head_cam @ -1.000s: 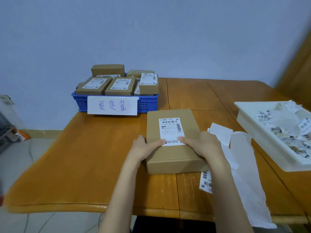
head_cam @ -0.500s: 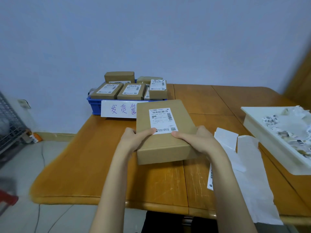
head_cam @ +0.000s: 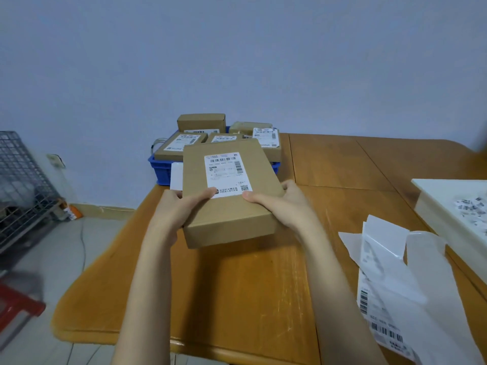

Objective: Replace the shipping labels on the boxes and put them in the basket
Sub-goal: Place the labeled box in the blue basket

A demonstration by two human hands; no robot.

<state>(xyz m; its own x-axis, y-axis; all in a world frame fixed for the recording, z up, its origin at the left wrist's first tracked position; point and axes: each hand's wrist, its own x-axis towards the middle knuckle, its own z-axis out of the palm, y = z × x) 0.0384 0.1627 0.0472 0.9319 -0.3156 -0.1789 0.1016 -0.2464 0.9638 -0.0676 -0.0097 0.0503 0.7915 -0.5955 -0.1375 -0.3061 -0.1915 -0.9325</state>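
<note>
A flat brown cardboard box (head_cam: pixel 232 214) with a white shipping label (head_cam: pixel 227 173) on top is held above the wooden table (head_cam: pixel 237 299). My left hand (head_cam: pixel 181 204) grips its left edge, thumb on the label's lower corner. My right hand (head_cam: pixel 279 201) grips the right edge, thumb on top. The box hangs just in front of the blue basket (head_cam: pixel 162 169), which holds several labelled brown boxes (head_cam: pixel 179 146). A white sign on the basket's front is mostly hidden behind the held box.
A white tray (head_cam: pixel 434 204) with crumpled old labels stands at the right. White backing sheets and loose labels (head_cam: pixel 390 280) lie on the table's right side. A wire rack (head_cam: pixel 21 185) and a red stool (head_cam: pixel 15 309) stand on the floor at left.
Both hands have lifted the box off the table and carried it forward and left toward the blue basket. The view has swung to the left.
</note>
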